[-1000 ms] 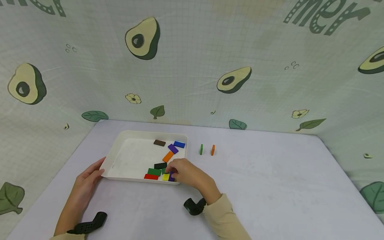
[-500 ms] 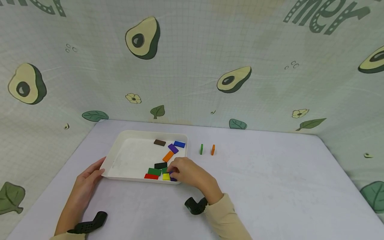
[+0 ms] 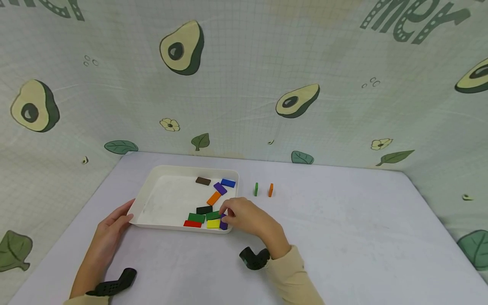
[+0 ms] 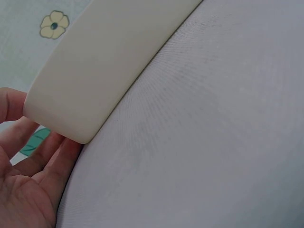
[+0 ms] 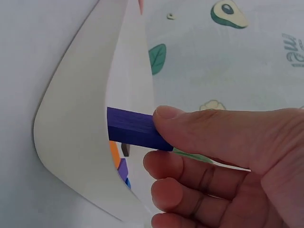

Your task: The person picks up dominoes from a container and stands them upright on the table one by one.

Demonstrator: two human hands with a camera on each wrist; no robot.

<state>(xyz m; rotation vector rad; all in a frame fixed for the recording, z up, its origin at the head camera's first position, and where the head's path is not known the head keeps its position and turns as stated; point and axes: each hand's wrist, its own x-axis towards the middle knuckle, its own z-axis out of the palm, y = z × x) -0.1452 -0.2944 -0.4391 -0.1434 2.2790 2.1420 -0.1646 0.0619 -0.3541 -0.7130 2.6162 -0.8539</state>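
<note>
**Right hand pinching a purple block at the tray's near corner**

The right hand's fingers [image 5: 199, 180] and thumb pinch one end of a purple block [image 5: 130, 128], which sits at the near right corner of the tray [image 3: 152, 192], partly lifted over its rim in the right wrist view. In the head view the right hand [image 3: 248, 218] covers most of that block; only a sliver of purple shows beside a yellow block [image 3: 213, 223].

The left hand [image 3: 110, 231] rests with relaxed, straight fingers against the tray's near left corner, steadying it without gripping.

To do this step well, I judge that the pinch should stay firm on the block's end, the block should clear the rim before moving sideways, and the neighbouring pieces should not be nudged. The left hand's bracing helps keep the tray from sliding.

The shallow white tray holds flat blocks, clustered on its right half: red, two green, black and yellow along the near edge, an orange one in the middle, and brown, purple and blue at the far edge.

On the worktop [image 3: 343, 237], just right of the tray, a green block [image 3: 256, 189] and an orange block [image 3: 270, 190] stand upright, near each other but apart.
</note>
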